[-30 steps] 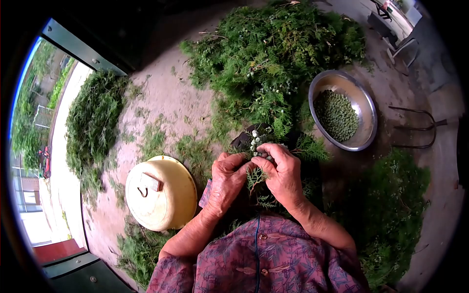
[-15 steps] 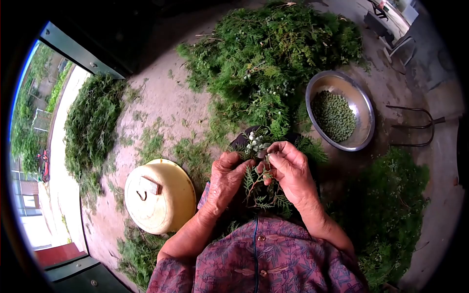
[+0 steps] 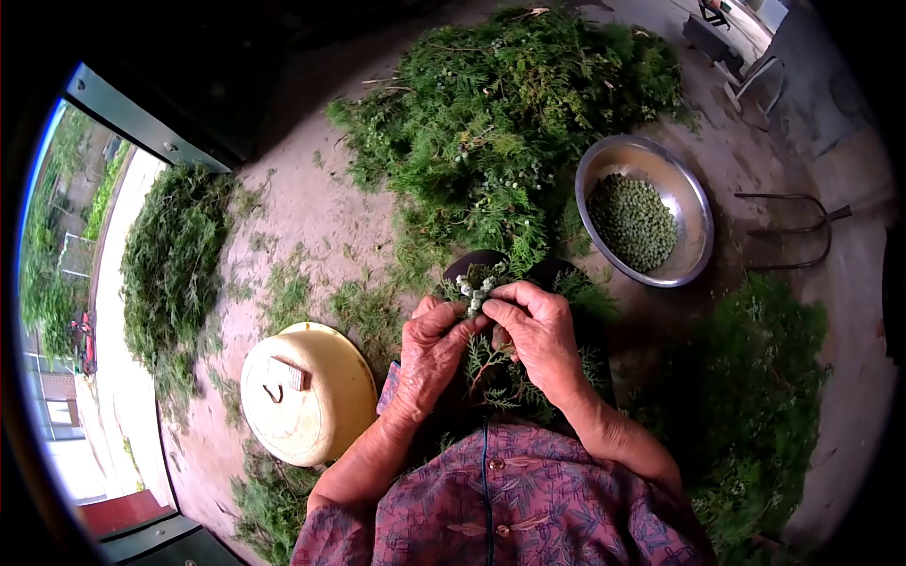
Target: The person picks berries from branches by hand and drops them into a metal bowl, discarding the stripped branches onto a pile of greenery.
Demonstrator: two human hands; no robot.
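Pinched in my left hand [image 3: 436, 351] is a green conifer sprig [image 3: 486, 363] that hangs down in front of my patterned shirt. Pale blue-green cones [image 3: 478, 285] cluster at its top, just above my fingertips. My right hand [image 3: 538, 332] is closed, thumb and forefinger pressed against that cluster; whether a cone is between the fingertips is hidden. Both hands nearly touch. To the right, a metal basin [image 3: 698, 222] holds many loose green cones [image 3: 634, 222].
A big heap of conifer branches [image 3: 510, 113] lies ahead. More cut greenery lies at left [image 3: 175, 255] and right [image 3: 755, 396]. An overturned yellow basin [image 3: 321, 396] sits at left with a small box [image 3: 289, 373] on it. A fork head [image 3: 793, 231] lies beyond the metal basin.
My right hand has moved up and left onto the cone cluster, closing the gap to my left hand. The view has shifted slightly.
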